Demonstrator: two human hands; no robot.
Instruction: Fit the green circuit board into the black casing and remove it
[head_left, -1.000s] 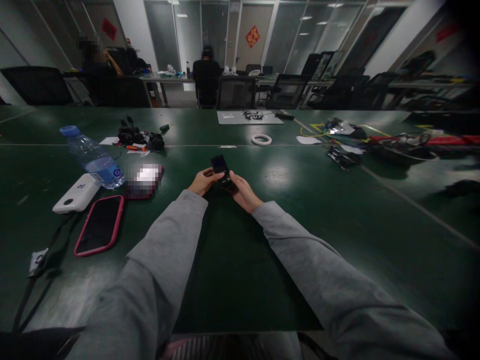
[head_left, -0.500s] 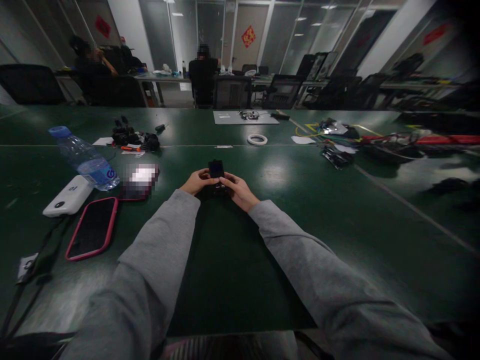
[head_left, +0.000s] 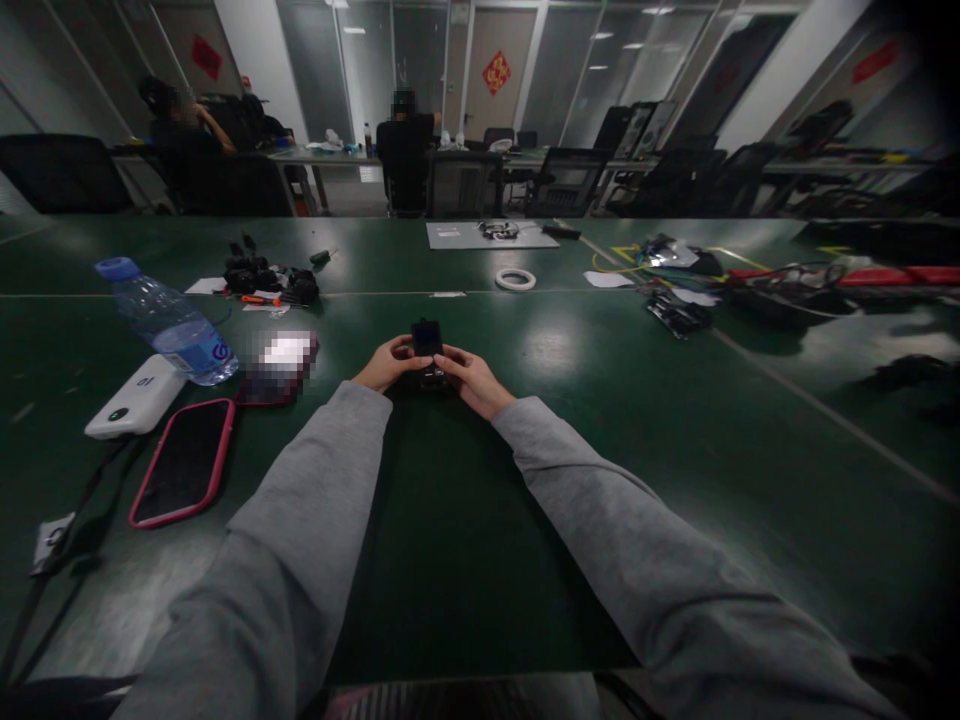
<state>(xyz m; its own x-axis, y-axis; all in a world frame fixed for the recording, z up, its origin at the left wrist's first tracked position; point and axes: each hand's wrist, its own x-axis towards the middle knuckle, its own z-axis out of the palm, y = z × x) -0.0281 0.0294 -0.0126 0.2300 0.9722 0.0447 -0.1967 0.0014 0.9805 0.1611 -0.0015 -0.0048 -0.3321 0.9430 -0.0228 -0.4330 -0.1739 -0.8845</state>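
A small black device [head_left: 427, 337] with a dark square screen-like face is held between both hands over the green table [head_left: 480, 560]; its exact kind is unclear. From the left, my left hand [head_left: 385, 364] grips it with the thumb across its near side. My right hand [head_left: 472, 376] closes on it from the other side, the thumb close to the left one. Below the thumbs a lower part with small light marks shows. The fingers behind the device are partly hidden.
To the left are a water bottle [head_left: 176, 330], a white power bank [head_left: 139, 397] with a cable, a red-framed phone [head_left: 184, 462] and another phone [head_left: 279, 370]. Ahead lies a tape roll [head_left: 515, 279]. Cables [head_left: 780, 290] spread at the right. People sit beyond.
The black device and both hands have shifted slightly left. The device's lower part shows more clearly below the thumbs. Both hands keep their grip.
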